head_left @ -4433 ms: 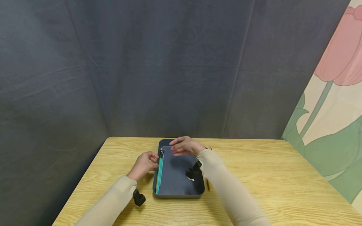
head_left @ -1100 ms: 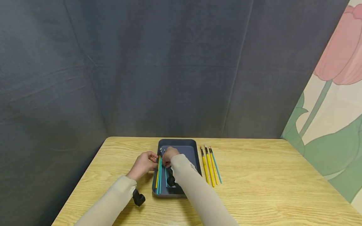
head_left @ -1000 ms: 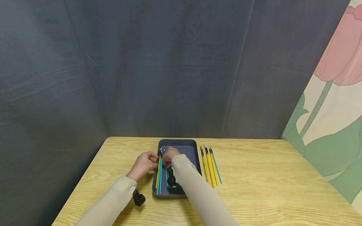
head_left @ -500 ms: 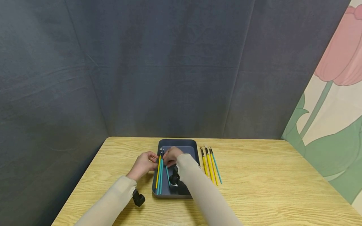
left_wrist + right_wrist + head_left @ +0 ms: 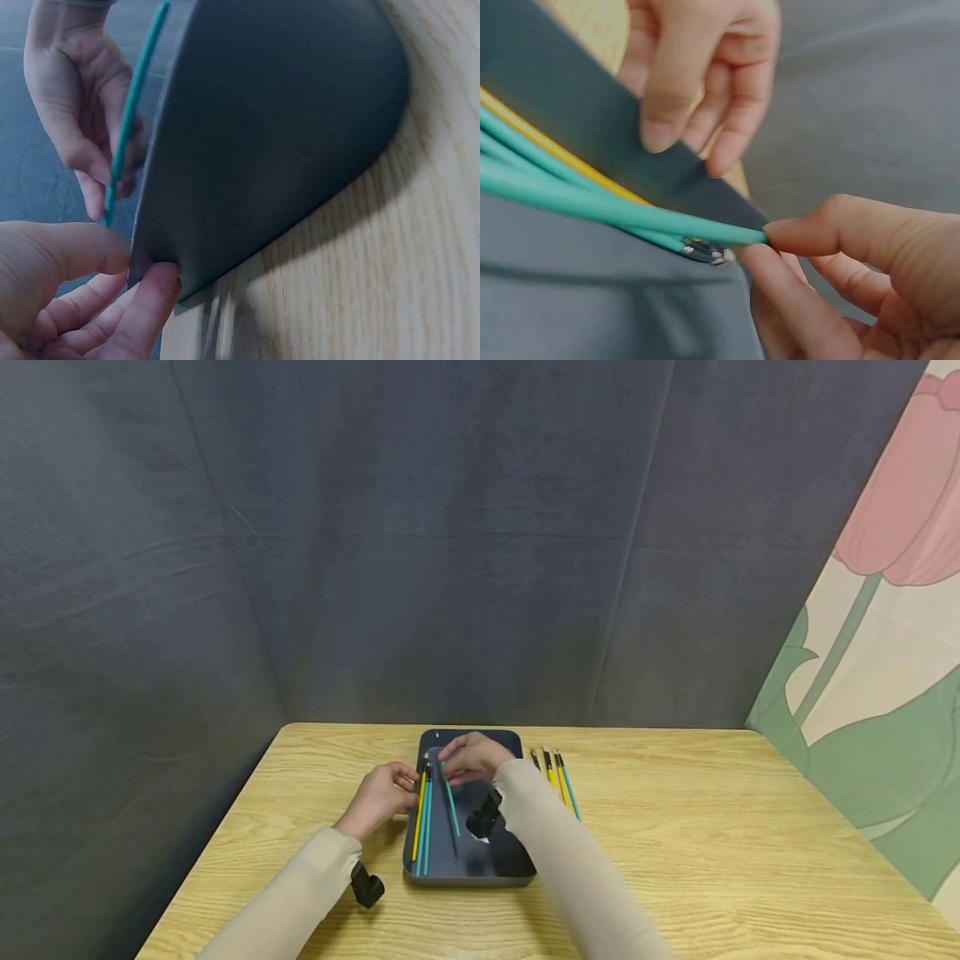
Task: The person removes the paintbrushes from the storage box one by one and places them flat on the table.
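My right hand (image 5: 474, 758) pinches a teal paintbrush (image 5: 452, 806) between thumb and fingers, near its bristle end. The brush slants over the dark grey tray (image 5: 495, 868), and its shadow falls on the tray floor. In the right wrist view that handle (image 5: 615, 206) crosses above other brushes; its tip is hidden in the fingertips. My left hand (image 5: 381, 802) holds the tray's left wall, thumb inside and fingers outside, as the left wrist view shows with the tray's outer side (image 5: 277, 135). Along that wall lie a yellow paintbrush (image 5: 419, 822) and two teal paintbrushes (image 5: 427, 831).
Right of the tray, several yellow paintbrushes (image 5: 551, 775) and a teal one (image 5: 570, 789) lie on the wooden table (image 5: 675, 827), partly behind my right forearm. A dark curtain (image 5: 450, 543) hangs behind the table, and a flower-patterned wall (image 5: 885, 610) stands at right.
My right hand has lifted the teal paintbrush off the tray floor and moved it slightly right. The forearm now covers more of the brushes on the table. My left hand stays at the tray wall.
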The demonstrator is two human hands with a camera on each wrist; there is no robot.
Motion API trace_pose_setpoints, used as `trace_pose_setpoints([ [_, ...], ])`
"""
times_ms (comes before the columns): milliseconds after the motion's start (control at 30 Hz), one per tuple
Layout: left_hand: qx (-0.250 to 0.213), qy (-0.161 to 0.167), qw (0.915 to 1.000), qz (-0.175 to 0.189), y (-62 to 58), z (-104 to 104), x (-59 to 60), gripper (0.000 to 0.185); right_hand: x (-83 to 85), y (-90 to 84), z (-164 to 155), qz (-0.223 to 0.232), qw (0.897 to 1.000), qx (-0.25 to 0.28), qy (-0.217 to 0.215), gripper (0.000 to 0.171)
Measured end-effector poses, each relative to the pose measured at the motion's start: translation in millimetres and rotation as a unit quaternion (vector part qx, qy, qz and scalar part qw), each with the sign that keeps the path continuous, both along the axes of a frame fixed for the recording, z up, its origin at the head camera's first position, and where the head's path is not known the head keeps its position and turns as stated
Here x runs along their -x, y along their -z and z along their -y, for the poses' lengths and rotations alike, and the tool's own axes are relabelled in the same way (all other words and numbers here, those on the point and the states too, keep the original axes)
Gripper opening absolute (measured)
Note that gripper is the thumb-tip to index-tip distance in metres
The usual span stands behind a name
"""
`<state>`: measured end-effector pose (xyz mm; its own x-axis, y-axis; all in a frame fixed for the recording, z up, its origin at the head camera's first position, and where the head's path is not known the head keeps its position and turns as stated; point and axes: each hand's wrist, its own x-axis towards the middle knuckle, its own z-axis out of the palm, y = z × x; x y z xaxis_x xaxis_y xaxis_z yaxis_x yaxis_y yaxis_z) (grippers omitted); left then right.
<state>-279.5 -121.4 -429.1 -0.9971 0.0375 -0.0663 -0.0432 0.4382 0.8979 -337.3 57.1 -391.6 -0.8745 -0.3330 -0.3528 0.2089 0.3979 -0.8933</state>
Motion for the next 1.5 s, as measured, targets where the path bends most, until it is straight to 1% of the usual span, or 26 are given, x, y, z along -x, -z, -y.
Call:
trace_pose_setpoints([
  [133,-0.003,-0.001,1.0000,-0.001,0.5,0,0.5,0.034,-2.1,-9.5,-14,-0.006,1.000,0.017,-0.012,0.035],
  [300,-0.004,0.003,1.0000,-0.003,-0.1,0,0.4,0.034,-2.2,-19.7,-37,-0.012,0.999,0.042,-0.007,0.032],
  [467,-0.008,0.013,0.9998,-0.010,-2.8,1,-1.2,0.031,-1.7,-24.7,-68,-0.033,0.997,0.067,-0.004,0.031],
  [567,-0.008,0.011,0.9999,-0.007,-3.0,1,-1.2,0.031,-2.4,-26.4,-87,-0.040,0.997,0.067,-0.001,0.031],
  [733,-0.003,0.001,1.0000,-0.003,0.0,0,0.6,0.033,-4.4,-27.8,-122,-0.050,0.997,0.052,0.021,0.034],
  [867,0.009,0.000,1.0000,-0.005,-0.6,0,-0.4,0.032,-4.8,-24.5,-150,-0.053,0.997,0.051,0.035,0.036],
  [1000,0.009,0.001,0.9999,-0.006,-0.9,1,-0.9,0.033,-5.2,-17.8,-174,-0.050,0.997,0.038,0.043,0.038],
  [1100,0.009,0.003,0.9999,-0.009,-0.3,2,-0.4,0.034,-5.2,-10.8,-187,-0.049,0.998,0.017,0.037,0.041],
  [1233,0.009,0.000,0.9999,-0.009,0.4,2,-0.1,0.033,-4.5,0.7,-199,-0.040,0.998,0.001,0.044,0.042],
  [1267,0.009,-0.001,0.9999,-0.009,0.6,2,-0.1,0.033,-4.3,3.4,-201,-0.038,0.998,0.000,0.042,0.042],
  [1367,0.007,-0.003,0.9999,-0.007,1.8,2,0.2,0.031,-3.7,11.3,-206,-0.023,0.998,-0.001,0.057,0.041],
  [1467,0.004,-0.001,1.0000,-0.008,3.0,1,0.7,0.031,-3.3,17.9,-210,-0.019,0.998,-0.003,0.056,0.041],
  [1500,0.003,0.001,1.0000,-0.009,3.5,1,1.0,0.032,-3.1,20.1,-210,-0.016,0.998,-0.002,0.061,0.040],
])
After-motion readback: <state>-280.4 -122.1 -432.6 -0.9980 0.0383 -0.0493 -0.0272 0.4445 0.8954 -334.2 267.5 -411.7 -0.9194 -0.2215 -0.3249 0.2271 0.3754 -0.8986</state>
